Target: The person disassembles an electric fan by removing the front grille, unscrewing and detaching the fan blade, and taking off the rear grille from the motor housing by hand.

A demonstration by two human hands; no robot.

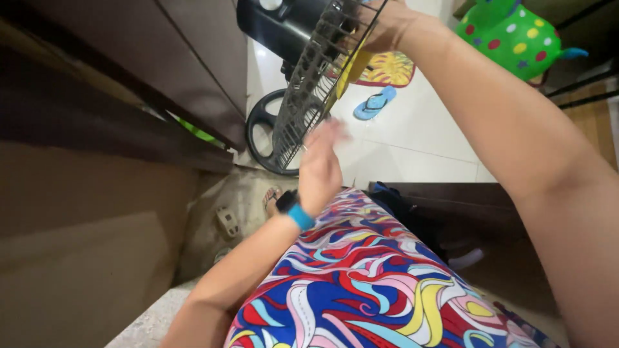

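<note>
Hands at work on a round wire fan grille (pixel 309 90), seen from above: my right hand (pixel 385 26), at one o'clock in the frame, grips the grille's upper rim with fingers curled through the wires, together with a yellow cloth (pixel 351 67) that hangs down against the mesh. My left hand (pixel 320 169), near the centre and blurred, is open with fingers spread, just beside the grille's lower edge; I cannot tell whether it touches the wire. A blue wristband (pixel 300 217) circles that wrist. The grille is tilted, slanting from twelve o'clock down toward the middle, in front of the black fan body (pixel 284 26) and above its round black base (pixel 261 132) on the white tiled floor (pixel 412 138). A blue sandal (pixel 375 103) lies on the tiles near a yellow mat (pixel 390 69), and a green spotted toy (pixel 512 35) sits at two o'clock. Dark wooden cabinet doors (pixel 187 64) fill ten o'clock.
</note>
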